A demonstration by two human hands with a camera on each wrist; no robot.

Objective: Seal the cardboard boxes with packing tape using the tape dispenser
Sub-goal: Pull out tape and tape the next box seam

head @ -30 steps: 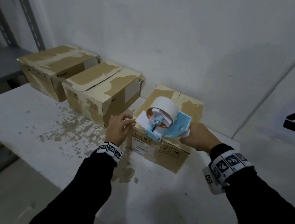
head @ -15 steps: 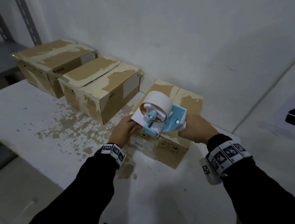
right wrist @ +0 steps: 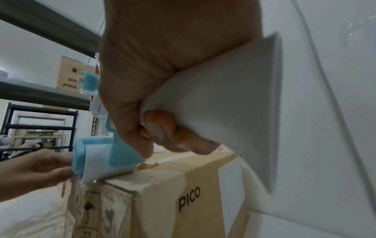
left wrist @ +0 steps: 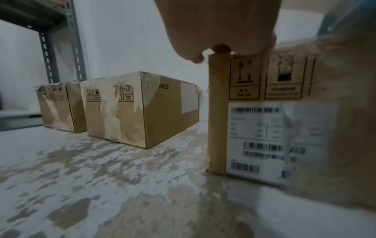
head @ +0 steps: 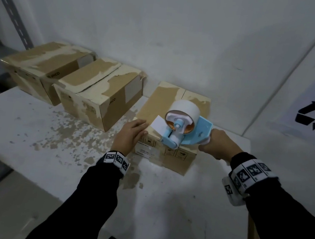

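Two hands — right (head: 219,144) grips dispenser (head: 187,131), left (head: 130,136) now flat, tape released.

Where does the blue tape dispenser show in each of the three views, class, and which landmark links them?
Head: tape dispenser right of centre, on the nearest box's front edge, held by the right hand.
Left wrist: only a blurred blue corner, top right.
Right wrist: dispenser lower left, under the hand.
Shared landmark: the nearest box.
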